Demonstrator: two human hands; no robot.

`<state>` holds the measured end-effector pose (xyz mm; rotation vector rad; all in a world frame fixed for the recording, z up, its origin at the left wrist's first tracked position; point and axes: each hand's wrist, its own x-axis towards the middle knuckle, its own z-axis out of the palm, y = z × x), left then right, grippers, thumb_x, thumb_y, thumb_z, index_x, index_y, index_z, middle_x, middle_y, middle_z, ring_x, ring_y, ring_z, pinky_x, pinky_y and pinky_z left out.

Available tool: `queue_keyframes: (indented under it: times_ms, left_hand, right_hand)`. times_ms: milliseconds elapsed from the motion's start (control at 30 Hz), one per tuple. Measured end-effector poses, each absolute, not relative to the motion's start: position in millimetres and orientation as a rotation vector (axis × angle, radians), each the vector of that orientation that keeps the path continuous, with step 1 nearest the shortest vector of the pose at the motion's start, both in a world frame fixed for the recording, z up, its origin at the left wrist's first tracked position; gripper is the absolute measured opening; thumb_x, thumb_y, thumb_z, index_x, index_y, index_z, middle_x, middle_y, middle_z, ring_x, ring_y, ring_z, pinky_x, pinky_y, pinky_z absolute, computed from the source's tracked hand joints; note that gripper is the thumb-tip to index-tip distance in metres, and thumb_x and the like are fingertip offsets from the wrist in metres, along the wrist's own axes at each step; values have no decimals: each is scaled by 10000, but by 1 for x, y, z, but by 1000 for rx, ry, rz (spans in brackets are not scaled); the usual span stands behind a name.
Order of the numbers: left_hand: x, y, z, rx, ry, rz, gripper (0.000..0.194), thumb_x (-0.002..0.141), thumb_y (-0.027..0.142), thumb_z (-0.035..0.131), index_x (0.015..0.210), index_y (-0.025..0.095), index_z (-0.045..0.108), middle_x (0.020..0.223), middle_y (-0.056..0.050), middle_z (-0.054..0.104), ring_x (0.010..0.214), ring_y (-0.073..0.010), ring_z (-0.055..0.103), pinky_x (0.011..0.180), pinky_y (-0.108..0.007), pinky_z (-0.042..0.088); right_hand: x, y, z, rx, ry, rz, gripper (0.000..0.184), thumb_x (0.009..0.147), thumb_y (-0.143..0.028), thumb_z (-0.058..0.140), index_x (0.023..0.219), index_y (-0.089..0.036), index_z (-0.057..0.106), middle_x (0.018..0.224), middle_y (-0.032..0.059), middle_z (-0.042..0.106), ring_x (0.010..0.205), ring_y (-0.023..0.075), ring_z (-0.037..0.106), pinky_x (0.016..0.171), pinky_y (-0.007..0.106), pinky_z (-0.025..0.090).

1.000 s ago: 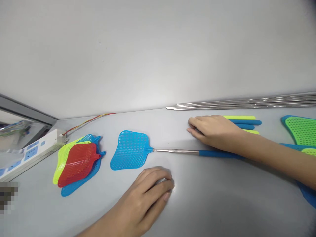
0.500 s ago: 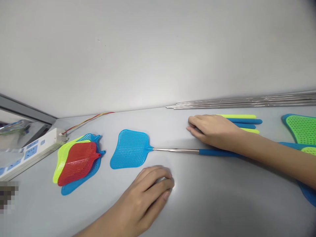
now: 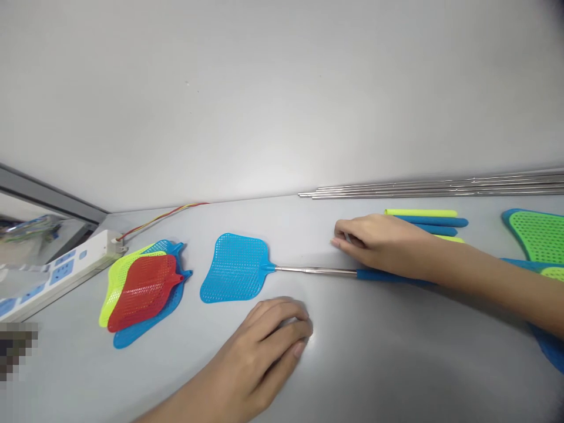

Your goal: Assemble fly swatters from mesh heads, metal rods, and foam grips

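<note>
The left hand (image 3: 259, 346) rests half-curled on the table (image 3: 352, 376), nothing visible in it, near the blue fly swatter (image 3: 233, 268); the right hand (image 3: 379, 241) sits loosely closed just above the swatter's steel shaft (image 3: 315, 270) and foam grip (image 3: 388, 274), perhaps pinching something small, though that's hard to tell; the swatter lies flat between both hands; the power strip's (image 3: 57, 273) markings are too small to read.
</note>
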<state>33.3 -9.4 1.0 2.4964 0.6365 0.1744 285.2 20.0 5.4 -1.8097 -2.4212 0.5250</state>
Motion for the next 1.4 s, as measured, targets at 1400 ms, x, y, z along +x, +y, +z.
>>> queue_keyframes:
  times_ms: [1400]
  left_hand:
    - [32, -5, 0, 2485, 611, 147, 202, 856, 91, 420, 1027, 174, 488, 1067, -69, 503, 1042, -144, 449, 912, -249, 406]
  right_hand:
    - [261, -16, 26, -1474, -2637, 678, 315, 900, -291, 333, 669, -182, 517, 632, 13, 594, 560, 142, 551, 513, 254, 332]
